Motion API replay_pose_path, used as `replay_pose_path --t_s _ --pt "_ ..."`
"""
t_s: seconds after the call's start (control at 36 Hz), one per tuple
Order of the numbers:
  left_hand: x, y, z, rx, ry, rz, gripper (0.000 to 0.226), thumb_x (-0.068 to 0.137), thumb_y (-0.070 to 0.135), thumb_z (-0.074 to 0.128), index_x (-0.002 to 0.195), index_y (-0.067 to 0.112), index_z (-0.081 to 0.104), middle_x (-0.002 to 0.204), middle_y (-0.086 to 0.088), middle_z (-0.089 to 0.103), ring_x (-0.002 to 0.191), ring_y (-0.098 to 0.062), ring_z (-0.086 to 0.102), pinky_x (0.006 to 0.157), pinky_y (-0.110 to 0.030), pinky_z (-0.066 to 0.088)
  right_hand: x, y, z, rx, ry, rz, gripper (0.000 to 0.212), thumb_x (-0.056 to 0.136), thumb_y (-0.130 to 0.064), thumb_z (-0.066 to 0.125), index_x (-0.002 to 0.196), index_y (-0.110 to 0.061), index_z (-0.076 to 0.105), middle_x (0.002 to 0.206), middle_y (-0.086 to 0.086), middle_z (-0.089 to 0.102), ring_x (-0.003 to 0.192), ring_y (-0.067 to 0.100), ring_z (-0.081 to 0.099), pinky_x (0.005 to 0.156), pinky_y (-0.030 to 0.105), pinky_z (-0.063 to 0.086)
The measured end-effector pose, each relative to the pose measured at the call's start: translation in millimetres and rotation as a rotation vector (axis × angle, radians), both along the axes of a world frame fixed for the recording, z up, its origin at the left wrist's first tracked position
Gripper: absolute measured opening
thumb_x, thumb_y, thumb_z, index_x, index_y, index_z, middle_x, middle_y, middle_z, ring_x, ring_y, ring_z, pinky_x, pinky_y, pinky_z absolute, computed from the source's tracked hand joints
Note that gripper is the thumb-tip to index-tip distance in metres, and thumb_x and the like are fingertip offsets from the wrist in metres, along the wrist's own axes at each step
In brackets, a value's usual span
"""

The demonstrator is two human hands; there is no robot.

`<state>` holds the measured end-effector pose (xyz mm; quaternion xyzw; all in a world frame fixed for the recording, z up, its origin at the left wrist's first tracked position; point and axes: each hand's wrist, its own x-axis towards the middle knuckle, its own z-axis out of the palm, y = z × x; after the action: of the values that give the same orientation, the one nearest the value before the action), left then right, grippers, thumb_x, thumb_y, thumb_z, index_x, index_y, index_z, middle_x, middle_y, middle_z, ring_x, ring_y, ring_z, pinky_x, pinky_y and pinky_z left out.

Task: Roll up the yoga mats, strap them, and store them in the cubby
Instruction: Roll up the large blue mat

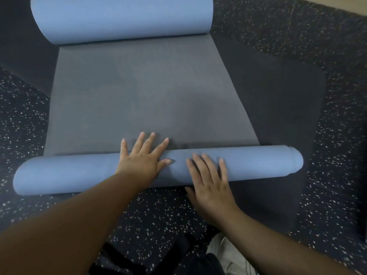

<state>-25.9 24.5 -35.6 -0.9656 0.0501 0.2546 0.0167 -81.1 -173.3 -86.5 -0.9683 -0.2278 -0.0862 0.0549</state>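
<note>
Your left hand (142,158) lies flat, fingers spread straight, palm on the near roll (79,173) of the yoga mat (139,100), fingertips reaching onto its flat grey face. Your right hand (208,181) is flat too, fingers straight, pressing the same roll just beside the left; neither grip curls round anything. The mat is smooth foam, blue outside, matte grey inside, a tight cylinder near you and a fatter roll (123,18) at the far end. Under it lies a dark flat mat (278,92) on black speckled rubber floor (23,108).
</note>
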Motion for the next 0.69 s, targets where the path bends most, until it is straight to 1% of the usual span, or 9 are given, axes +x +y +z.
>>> replay_pose_path --t_s 0.14,0.22,0.31,0.39,0.47,0.53,0.61,0.64,0.69 --pt "-7 -5 0 -0.019 -0.066 0.051 0.058 0.095 0.057 0.004 0.149 0.043 -0.011 0.162 0.006 -0.011 0.148 -0.017 -0.015 0.116 -0.054 -0.004 6 -5 0 -0.078 0.043 0.031 0.073 0.087 -0.048 0.044 0.147 -0.009 0.029 0.148 0.010 0.032 0.138 0.030 0.031 0.114 0.054 0.015" --pt "-10 -2 -7 -0.076 -0.130 0.088 0.056 0.096 0.057 0.001 0.150 0.045 -0.004 0.162 0.007 -0.004 0.149 -0.016 -0.007 0.117 -0.053 0.001 14 -4 6 -0.095 0.086 0.020 0.092 0.075 -0.054 0.061 0.147 -0.010 0.026 0.149 0.010 0.031 0.138 0.031 0.030 0.113 0.054 0.016" --pt "-16 4 -10 -0.120 -0.245 -0.005 0.062 0.093 0.059 -0.006 0.150 0.043 0.012 0.160 -0.001 0.019 0.146 -0.025 0.022 0.109 -0.061 0.022 23 -2 13 -0.116 0.151 0.009 0.105 0.066 -0.059 0.071 0.148 -0.010 0.026 0.149 0.011 0.033 0.137 0.031 0.031 0.113 0.054 0.016" --pt "-20 7 -13 -0.106 -0.296 -0.084 0.057 0.101 0.053 0.004 0.146 0.032 0.033 0.146 -0.012 0.045 0.130 -0.036 0.048 0.092 -0.066 0.040 33 -2 17 -0.115 0.164 0.019 0.109 0.060 -0.061 0.074 0.146 -0.010 0.029 0.147 0.011 0.042 0.135 0.031 0.037 0.113 0.053 0.018" --pt "-22 8 -11 -0.116 -0.326 -0.124 0.057 0.099 0.057 0.011 0.145 0.030 0.032 0.145 -0.013 0.047 0.130 -0.039 0.048 0.094 -0.065 0.039 47 0 23 -0.141 0.213 0.003 0.113 0.054 -0.063 0.078 0.145 -0.011 0.032 0.143 0.009 0.048 0.132 0.030 0.044 0.111 0.054 0.029" --pt "-23 11 -13 -0.119 -0.391 -0.179 0.065 0.091 0.063 0.033 0.146 0.027 0.031 0.144 -0.016 0.047 0.129 -0.042 0.047 0.095 -0.067 0.038 59 3 33 -0.184 0.257 0.008 0.115 0.061 -0.063 0.077 0.150 -0.013 0.025 0.150 0.007 0.039 0.138 0.029 0.036 0.114 0.052 0.022" --pt "-20 14 -21 -0.012 -0.382 -0.218 0.122 0.057 0.067 0.075 0.152 0.024 0.012 0.146 -0.020 0.043 0.131 -0.046 0.042 0.098 -0.070 0.031 76 6 42 -0.233 0.358 0.018 0.113 0.076 -0.061 0.069 0.155 -0.020 -0.001 0.158 0.002 0.013 0.146 0.026 0.011 0.118 0.049 0.002" --pt "-18 13 -19 0.050 -0.352 -0.210 0.136 0.053 0.069 0.077 0.152 0.024 -0.005 0.150 -0.020 0.036 0.135 -0.046 0.036 0.101 -0.070 0.026 79 8 45 -0.254 0.369 0.004 0.114 0.076 -0.060 0.070 0.154 -0.022 -0.003 0.158 0.002 0.011 0.146 0.026 0.008 0.118 0.050 0.001" --pt "-14 9 -15 0.186 -0.313 -0.230 0.139 0.067 0.074 0.065 0.136 0.022 -0.044 0.159 -0.019 0.008 0.145 -0.042 0.013 0.108 -0.066 0.015 82 12 46 -0.291 0.357 -0.030 0.114 0.076 -0.056 0.072 0.154 -0.024 -0.005 0.157 0.005 0.007 0.146 0.028 0.005 0.117 0.055 0.000"
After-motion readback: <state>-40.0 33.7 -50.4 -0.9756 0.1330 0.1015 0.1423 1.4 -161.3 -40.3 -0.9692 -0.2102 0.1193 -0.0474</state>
